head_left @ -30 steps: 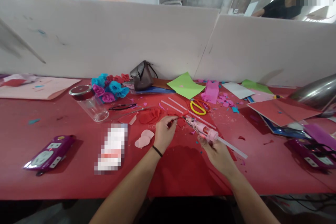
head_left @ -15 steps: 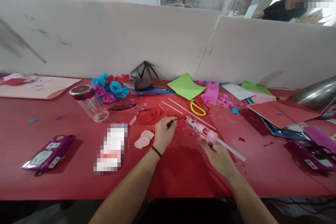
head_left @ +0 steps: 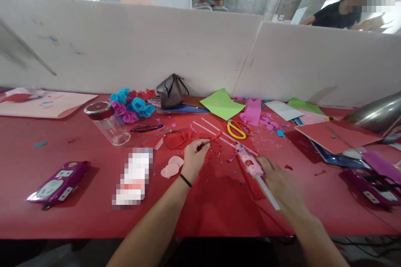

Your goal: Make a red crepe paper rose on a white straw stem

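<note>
My left hand [head_left: 194, 157] pinches a small piece of rolled red paper [head_left: 216, 135], whose tip points right. To its right, my right hand [head_left: 280, 180] is closed around a pink hot glue gun [head_left: 251, 164], nozzle aimed away from me and apart from the red paper. A long clear glue stick [head_left: 268, 194] sticks out of the gun's back end. Two loose glue sticks [head_left: 227, 137] lie just beyond my hands. Red crepe paper scraps [head_left: 178, 139] lie past my left hand, and pale pink paper petals [head_left: 172, 167] rest beside it.
Yellow-handled scissors [head_left: 236, 130], green paper [head_left: 222, 103] and a dark pouch [head_left: 171, 91] lie farther back. Leftward are paper flowers [head_left: 136, 106], a glass jar [head_left: 109, 127] and a purple power strip [head_left: 59, 185]. Stacked sheets [head_left: 338, 134] sit at right. A white partition [head_left: 131, 46] stands behind.
My right hand has drawn the glue gun back to the right, away from the red paper, and its rear end has swung toward me. My left hand has barely moved.
</note>
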Motion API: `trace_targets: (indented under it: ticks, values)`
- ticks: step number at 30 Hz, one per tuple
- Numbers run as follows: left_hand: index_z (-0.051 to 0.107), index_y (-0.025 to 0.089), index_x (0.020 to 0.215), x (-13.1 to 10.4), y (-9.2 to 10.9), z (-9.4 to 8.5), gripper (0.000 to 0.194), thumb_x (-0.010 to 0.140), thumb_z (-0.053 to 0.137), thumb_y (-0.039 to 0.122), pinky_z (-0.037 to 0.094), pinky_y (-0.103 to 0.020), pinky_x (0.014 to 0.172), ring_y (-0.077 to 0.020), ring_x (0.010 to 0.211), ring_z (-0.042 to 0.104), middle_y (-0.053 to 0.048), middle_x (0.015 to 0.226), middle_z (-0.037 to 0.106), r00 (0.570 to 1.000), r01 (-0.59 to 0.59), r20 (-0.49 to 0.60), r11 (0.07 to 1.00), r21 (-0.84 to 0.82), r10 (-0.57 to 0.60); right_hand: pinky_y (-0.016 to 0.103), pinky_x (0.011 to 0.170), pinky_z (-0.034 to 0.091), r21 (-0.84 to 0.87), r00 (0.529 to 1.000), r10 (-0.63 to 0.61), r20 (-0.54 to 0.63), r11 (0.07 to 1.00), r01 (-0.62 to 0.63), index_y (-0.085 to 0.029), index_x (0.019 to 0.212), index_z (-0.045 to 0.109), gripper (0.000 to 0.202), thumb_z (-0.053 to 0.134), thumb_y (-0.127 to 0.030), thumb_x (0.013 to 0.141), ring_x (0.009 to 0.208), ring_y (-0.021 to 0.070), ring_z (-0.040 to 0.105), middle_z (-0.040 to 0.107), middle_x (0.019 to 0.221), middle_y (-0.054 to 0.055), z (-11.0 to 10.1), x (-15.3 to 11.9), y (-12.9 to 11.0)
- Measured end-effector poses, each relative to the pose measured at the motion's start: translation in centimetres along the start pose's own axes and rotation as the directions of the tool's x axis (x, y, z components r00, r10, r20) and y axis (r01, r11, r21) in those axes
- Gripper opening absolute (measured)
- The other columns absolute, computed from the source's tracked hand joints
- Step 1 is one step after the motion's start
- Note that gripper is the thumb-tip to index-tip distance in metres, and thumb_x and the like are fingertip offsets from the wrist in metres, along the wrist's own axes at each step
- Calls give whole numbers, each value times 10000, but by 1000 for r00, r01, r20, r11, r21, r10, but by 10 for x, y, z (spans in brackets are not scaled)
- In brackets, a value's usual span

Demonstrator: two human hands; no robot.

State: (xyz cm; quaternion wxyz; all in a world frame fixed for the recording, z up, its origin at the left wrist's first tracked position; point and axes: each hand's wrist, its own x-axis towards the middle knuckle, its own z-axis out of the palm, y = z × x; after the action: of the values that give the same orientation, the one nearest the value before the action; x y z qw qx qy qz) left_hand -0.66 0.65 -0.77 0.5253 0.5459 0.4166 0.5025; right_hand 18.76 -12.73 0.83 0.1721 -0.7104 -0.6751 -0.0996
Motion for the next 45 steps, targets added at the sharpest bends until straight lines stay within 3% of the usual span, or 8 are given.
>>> trace_targets:
  ticks: [9,12,15,21,24,31,38,45]
  values:
    - [675,150,708,-1,14,-3,171,576,714,251,329,-221,520,-64,526,424,-8,633,606,975,219,101,900,-377,-195,444,676,434,-353,970,218,108,920,-168,-129,948,635,355,440,-49,662,861,346,594,647,1006,215,11,-10,104]
    - [670,147,703,-1,16,-3,195,547,734,244,306,-208,494,-54,510,400,-6,621,595,960,279,162,849,-449,-229,532,754,427,-193,959,268,-95,940,-282,-157,1068,629,422,473,-129,677,1033,402,537,592,1200,208,6,5,72]
    - [651,147,688,-2,17,-5,182,547,741,220,310,-193,493,-41,503,385,2,627,583,942,334,218,796,-505,-256,452,845,442,311,961,232,-154,934,-176,-210,984,650,265,491,-279,784,953,282,591,676,1008,111,5,31,10]
    - [611,149,672,-2,15,-6,152,576,723,184,338,-186,497,-35,496,368,16,636,540,914,403,276,729,-553,-296,330,744,472,855,930,367,-1,483,-190,-193,821,596,218,599,-397,744,755,187,602,657,806,41,31,83,-74]
    - [619,147,670,-1,15,-5,158,551,722,160,342,-183,492,-35,492,365,22,623,535,906,423,275,701,-574,-322,298,705,461,913,934,357,-24,389,-125,-201,817,538,215,622,-378,728,733,163,578,604,787,12,36,95,-85]
    - [669,150,700,-1,14,0,224,498,764,168,334,-175,484,-36,503,391,28,611,546,907,415,216,680,-604,-361,297,727,440,897,910,396,-118,435,-73,-214,790,487,175,617,-312,726,720,147,513,525,762,-12,43,90,-93]
    - [665,149,677,-4,13,3,195,525,778,194,340,-167,504,-37,525,401,29,611,532,910,414,259,703,-578,-323,279,689,463,977,937,347,50,178,-117,-203,829,517,161,602,-318,755,717,141,559,566,781,-4,57,88,-94]
    - [691,145,724,-6,10,6,218,537,790,194,370,-176,552,-41,557,440,16,668,582,926,377,216,741,-555,-310,271,665,447,953,921,390,21,271,-136,-198,788,544,148,594,-336,770,684,138,551,580,723,-9,54,89,-95]
